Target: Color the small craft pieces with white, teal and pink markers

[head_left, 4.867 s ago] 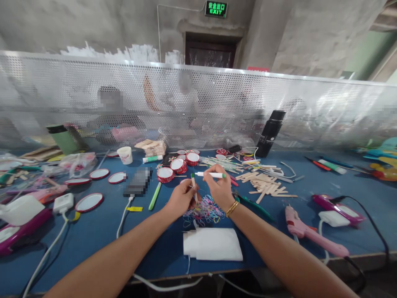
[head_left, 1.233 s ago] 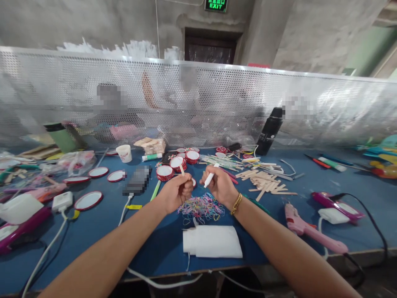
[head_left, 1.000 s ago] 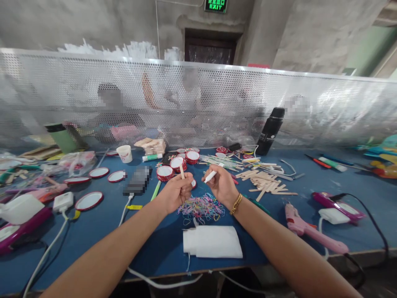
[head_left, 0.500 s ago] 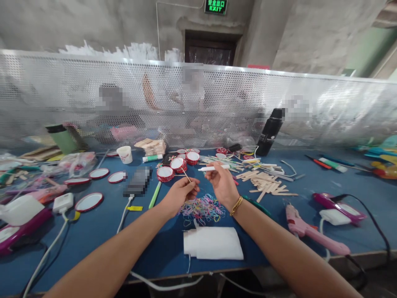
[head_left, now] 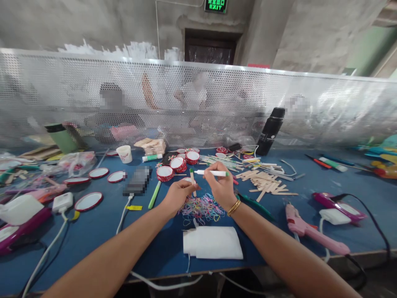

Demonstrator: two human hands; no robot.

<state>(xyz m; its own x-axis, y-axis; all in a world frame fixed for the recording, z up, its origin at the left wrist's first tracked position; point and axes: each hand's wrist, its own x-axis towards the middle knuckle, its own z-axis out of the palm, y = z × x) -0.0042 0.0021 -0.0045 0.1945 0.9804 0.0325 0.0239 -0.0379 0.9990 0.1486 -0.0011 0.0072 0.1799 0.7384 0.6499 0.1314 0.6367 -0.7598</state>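
My left hand (head_left: 180,193) pinches the lower part of a wooden craft stick (head_left: 192,178), which stands nearly upright with green colour at its top end. In my right hand (head_left: 219,186), gripped like a pen, lies a white marker (head_left: 221,173) with a green end. Its tip points left and is close to the stick's green top; whether they touch I cannot tell. Below both hands spreads a pile of colourful small rubber bands (head_left: 203,210). A white cloth-like pouch (head_left: 217,243) rests nearer the table's front edge.
Loose craft sticks (head_left: 263,182) lie to the right, beyond a pink glue gun (head_left: 313,234). Red-rimmed round pieces (head_left: 165,173) stand behind my left hand. A phone (head_left: 138,181) with its cable lies left. A black bottle (head_left: 270,131) leans by the perforated metal screen (head_left: 217,99).
My left hand has turned the craft stick more upright, its flat face now showing with a green top. The marker has shifted slightly left and down, its tip now close to the stick.
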